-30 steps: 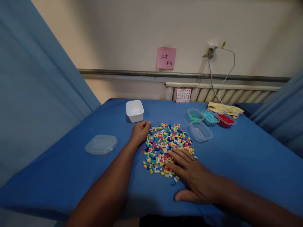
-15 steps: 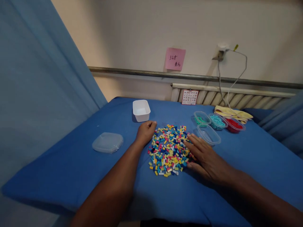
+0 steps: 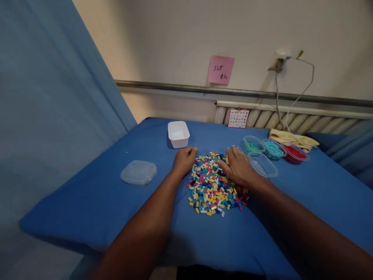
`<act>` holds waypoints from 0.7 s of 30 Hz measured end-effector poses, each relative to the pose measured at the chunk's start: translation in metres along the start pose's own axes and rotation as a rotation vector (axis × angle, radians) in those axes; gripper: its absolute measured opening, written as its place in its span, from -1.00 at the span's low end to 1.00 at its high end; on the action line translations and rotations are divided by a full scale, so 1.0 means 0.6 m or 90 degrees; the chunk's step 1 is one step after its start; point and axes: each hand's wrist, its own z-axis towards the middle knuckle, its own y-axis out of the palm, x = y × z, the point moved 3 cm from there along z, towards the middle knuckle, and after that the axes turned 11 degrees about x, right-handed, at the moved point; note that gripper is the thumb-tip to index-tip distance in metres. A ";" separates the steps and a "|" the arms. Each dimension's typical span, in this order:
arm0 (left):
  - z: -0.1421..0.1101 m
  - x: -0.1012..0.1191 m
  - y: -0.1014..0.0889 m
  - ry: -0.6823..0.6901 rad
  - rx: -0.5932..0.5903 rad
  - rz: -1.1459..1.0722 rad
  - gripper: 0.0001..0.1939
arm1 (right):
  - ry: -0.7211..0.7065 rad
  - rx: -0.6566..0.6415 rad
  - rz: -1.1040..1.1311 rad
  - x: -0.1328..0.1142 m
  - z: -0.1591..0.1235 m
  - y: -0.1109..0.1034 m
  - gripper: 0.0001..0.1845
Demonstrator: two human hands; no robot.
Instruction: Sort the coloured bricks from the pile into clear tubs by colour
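A loose heap of small toy building bricks (image 3: 211,184) in yellow, blue, teal, pink and white is spread on the blue-covered surface. My left hand (image 3: 185,160) rests at the heap's upper left edge with its fingers curled closed; anything inside is hidden. Over the upper right side of the heap lies my right hand (image 3: 238,167), palm down, fingers stretched out and thumb apart. It touches or hovers just above the bricks and hides some of them. Just behind my left hand stands a white tub (image 3: 178,135).
Clear containers with green bricks (image 3: 253,147), light-blue bricks (image 3: 272,148) and red bricks (image 3: 293,152) stand at the right. In front of them is a clear container (image 3: 263,165). Stacked clear lids (image 3: 139,172) lie left. A yellow cloth (image 3: 293,139) is near the radiator (image 3: 262,115).
My right hand has moved away from me, from the right side of the heap to its upper right. My left hand stays closed at the edge. The view has shifted slightly.
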 end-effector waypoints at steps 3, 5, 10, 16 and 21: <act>-0.001 -0.002 -0.002 -0.001 0.007 -0.011 -0.53 | 0.055 -0.056 -0.006 0.002 0.037 0.030 0.05; -0.002 -0.001 -0.002 -0.001 0.006 -0.011 -0.52 | 0.013 -0.094 0.020 -0.007 0.038 0.043 0.07; -0.005 0.004 0.000 0.005 0.003 -0.005 -0.49 | -0.106 -0.093 0.070 -0.039 0.027 0.045 0.06; 0.002 0.001 -0.003 0.015 0.029 -0.042 -0.50 | -0.169 -0.095 0.078 -0.116 0.035 0.038 0.09; 0.011 -0.006 -0.007 -0.013 0.057 -0.073 -0.47 | -0.246 -0.121 0.154 -0.177 -0.001 0.008 0.15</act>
